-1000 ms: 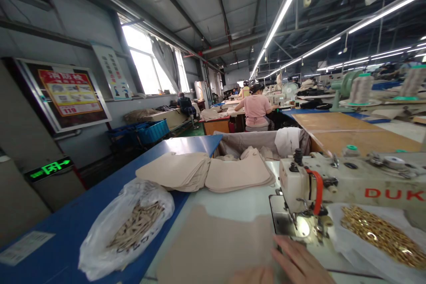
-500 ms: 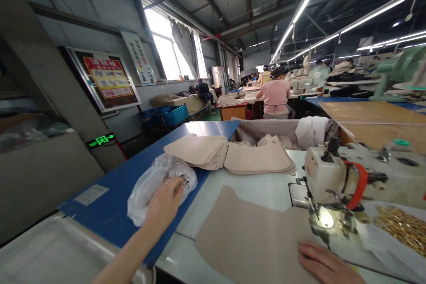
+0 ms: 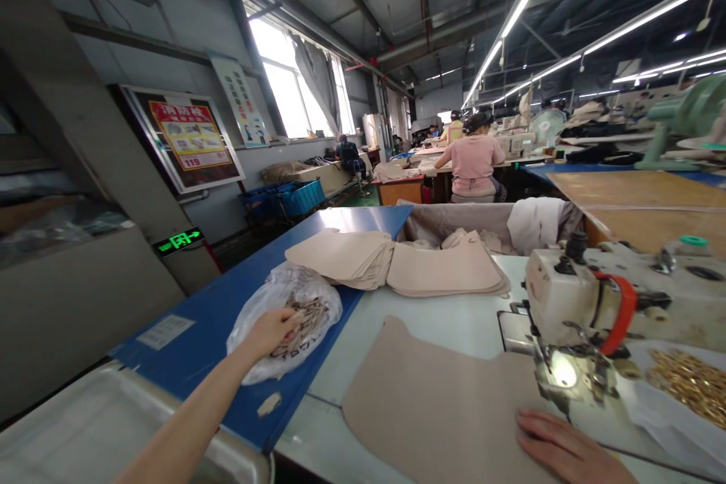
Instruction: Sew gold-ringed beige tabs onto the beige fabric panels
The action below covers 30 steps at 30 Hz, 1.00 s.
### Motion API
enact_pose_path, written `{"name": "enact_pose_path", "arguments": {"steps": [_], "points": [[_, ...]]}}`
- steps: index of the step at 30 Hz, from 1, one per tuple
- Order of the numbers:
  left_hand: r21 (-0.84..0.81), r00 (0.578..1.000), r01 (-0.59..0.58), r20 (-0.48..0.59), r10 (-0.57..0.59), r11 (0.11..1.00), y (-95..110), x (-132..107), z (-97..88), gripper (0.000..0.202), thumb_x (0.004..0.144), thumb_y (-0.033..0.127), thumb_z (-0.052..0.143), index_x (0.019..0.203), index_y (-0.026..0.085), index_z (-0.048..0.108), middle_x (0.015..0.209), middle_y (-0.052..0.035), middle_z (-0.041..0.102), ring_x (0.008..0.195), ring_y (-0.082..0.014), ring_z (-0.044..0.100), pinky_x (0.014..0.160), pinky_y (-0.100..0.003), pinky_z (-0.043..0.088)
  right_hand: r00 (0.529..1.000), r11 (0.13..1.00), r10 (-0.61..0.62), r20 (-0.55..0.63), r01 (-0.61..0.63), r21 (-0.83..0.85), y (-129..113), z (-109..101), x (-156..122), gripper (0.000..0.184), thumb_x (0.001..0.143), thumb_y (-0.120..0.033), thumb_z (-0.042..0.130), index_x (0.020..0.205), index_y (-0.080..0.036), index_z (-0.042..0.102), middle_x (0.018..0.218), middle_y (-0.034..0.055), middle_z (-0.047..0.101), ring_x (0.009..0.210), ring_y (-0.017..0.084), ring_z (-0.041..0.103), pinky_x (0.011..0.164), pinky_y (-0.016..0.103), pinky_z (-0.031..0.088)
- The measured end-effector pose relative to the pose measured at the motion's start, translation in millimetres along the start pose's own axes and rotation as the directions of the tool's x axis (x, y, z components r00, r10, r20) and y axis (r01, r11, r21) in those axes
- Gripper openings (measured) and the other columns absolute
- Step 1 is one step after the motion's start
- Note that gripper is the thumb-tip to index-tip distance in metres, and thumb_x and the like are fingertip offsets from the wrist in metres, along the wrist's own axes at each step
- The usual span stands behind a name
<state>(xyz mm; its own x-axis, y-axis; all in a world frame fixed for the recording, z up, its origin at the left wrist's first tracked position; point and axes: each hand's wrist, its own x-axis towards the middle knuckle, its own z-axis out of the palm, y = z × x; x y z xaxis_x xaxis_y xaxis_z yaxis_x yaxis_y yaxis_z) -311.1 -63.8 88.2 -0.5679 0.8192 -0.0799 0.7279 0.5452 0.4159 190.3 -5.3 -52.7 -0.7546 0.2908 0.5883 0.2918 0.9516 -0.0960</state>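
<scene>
My left hand (image 3: 275, 331) reaches into a clear plastic bag (image 3: 249, 355) on the blue board, its fingers pinched together at the small beige-brown strips (image 3: 309, 321) inside. What the fingertips hold is too small to make out. My right hand (image 3: 564, 445) lies with fingers stretched out on the right edge of a flat beige cut piece (image 3: 431, 401). That piece rests on the pale worktop, its right end close to the needle area of a sewing machine (image 3: 559, 302), whose lamp is lit.
Two stacks of beige pieces, a left stack (image 3: 340, 253) and a right stack (image 3: 445, 268), lie beyond. Gold metal parts (image 3: 689, 386) fill a white-lined holder at the right. A metal tray (image 3: 141, 423) stands at lower left. Behind the table, a cloth-lined bin (image 3: 454, 218) and a seated co-worker (image 3: 473, 162).
My left hand has drawn back toward the left in the bag, uncovering more of the strips. A pale scrap on the blue board now shows. The right hand stays on the beige piece.
</scene>
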Motion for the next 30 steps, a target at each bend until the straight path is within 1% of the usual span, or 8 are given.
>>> {"name": "enact_pose_path", "arguments": {"steps": [3, 6, 10, 17, 20, 22, 25, 30], "points": [[-0.195, 0.999, 0.029, 0.042, -0.021, 0.98, -1, -5, -3.7, 0.03, 0.074, 0.046, 0.049, 0.067, 0.019, 0.06, 0.065, -0.0018, 0.067, 0.067, -0.018, 0.065, 0.061, -0.025, 0.052, 1.0, 1.0, -0.008, -0.004, 0.008, 0.022, 6, 10, -3, 0.045, 0.074, -0.008, 0.045, 0.111, -0.025, 0.065, 0.111, 0.0048, 0.069, 0.103, 0.019, 0.065, 0.086, 0.024, 0.052], [-0.327, 0.998, 0.047, 0.061, -0.029, 0.944, 1, -9, -5.7, 0.037, 0.071, 0.049, 0.051, 0.086, 0.018, 0.063, 0.086, -0.0054, 0.072, 0.073, -0.0181, 0.067, 0.064, -0.026, 0.054, 0.996, 0.992, 0.085, 0.037, -0.088, 0.093, 4, 11, 0, 0.043, 0.077, -0.008, 0.046, 0.109, -0.026, 0.066, 0.112, 0.007, 0.068, 0.106, 0.02, 0.063, 0.089, 0.028, 0.051], [-0.424, 0.997, 0.07, 0.058, -0.05, 0.903, 1, -11, -5.7, 0.036, 0.066, 0.039, 0.057, 0.095, 0.018, 0.058, 0.083, -0.0064, 0.073, 0.072, -0.0198, 0.068, 0.067, -0.03, 0.055, 0.974, 0.96, 0.221, 0.056, -0.227, 0.162, -6, 6, 6, 0.035, 0.08, -0.01, 0.047, 0.104, -0.025, 0.069, 0.109, 0.0094, 0.069, 0.108, 0.021, 0.062, 0.094, 0.031, 0.048], [-0.4, 0.998, 0.057, 0.006, -0.06, 0.915, 6, -9, -13.9, 0.019, 0.066, 0.038, 0.053, 0.073, 0.021, 0.056, 0.083, -0.0071, 0.072, 0.069, -0.0202, 0.067, 0.065, -0.029, 0.054, 0.976, 0.959, 0.165, 0.145, -0.193, 0.205, 0, -1, 11, 0.033, 0.083, -0.012, 0.05, 0.108, -0.025, 0.067, 0.114, 0.0091, 0.067, 0.11, 0.019, 0.061, 0.093, 0.028, 0.049], [-0.258, 0.996, -0.065, -0.076, 0.047, 0.964, 21, -18, -8.7, 0.027, 0.07, 0.039, 0.046, 0.081, 0.02, 0.062, 0.081, -0.0021, 0.072, 0.069, -0.0199, 0.066, 0.068, -0.03, 0.052, 0.964, 0.962, 0.158, 0.212, -0.199, 0.188, -5, -11, 23, 0.028, 0.085, -0.013, 0.052, 0.105, -0.022, 0.068, 0.112, 0.0096, 0.067, 0.111, 0.019, 0.059, 0.095, 0.03, 0.048], [-0.16, 0.972, -0.228, -0.1, 0.214, 0.961, 36, -25, 8.8, 0.035, 0.071, 0.041, 0.042, 0.092, 0.024, 0.064, 0.081, 0.0036, 0.072, 0.071, -0.0195, 0.066, 0.073, -0.032, 0.05, 0.95, 0.955, 0.205, 0.236, -0.247, 0.163, -12, -17, 34, 0.024, 0.085, -0.012, 0.053, 0.103, -0.019, 0.068, 0.112, 0.0094, 0.067, 0.112, 0.019, 0.058, 0.099, 0.032, 0.044], [-0.209, 0.912, -0.397, 0.022, 0.41, 0.894, 69, -36, 56.3, 0.038, 0.067, 0.046, 0.044, 0.092, 0.032, 0.068, 0.077, 0.0041, 0.073, 0.065, -0.02, 0.066, 0.071, -0.033, 0.051, 0.932, 0.956, 0.235, 0.276, -0.273, 0.109, -16, -21, 47, 0.02, 0.087, -0.015, 0.053, 0.1, -0.019, 0.067, 0.11, 0.0079, 0.067, 0.11, 0.017, 0.057, 0.101, 0.031, 0.041], [-0.438, 0.734, -0.503, 0.239, 0.636, 0.745, 152, -68, 138.2, 0.038, 0.068, 0.041, 0.042, 0.088, 0.025, 0.07, 0.068, -0.0032, 0.069, 0.054, -0.02, 0.062, 0.059, -0.031, 0.051, 0.908, 0.967, 0.248, 0.338, -0.255, -0.022, -13, -30, 44, 0.019, 0.088, -0.018, 0.053, 0.103, -0.013, 0.064, 0.117, 0.0112, 0.063, 0.115, 0.018, 0.053, 0.105, 0.03, 0.036]]}}
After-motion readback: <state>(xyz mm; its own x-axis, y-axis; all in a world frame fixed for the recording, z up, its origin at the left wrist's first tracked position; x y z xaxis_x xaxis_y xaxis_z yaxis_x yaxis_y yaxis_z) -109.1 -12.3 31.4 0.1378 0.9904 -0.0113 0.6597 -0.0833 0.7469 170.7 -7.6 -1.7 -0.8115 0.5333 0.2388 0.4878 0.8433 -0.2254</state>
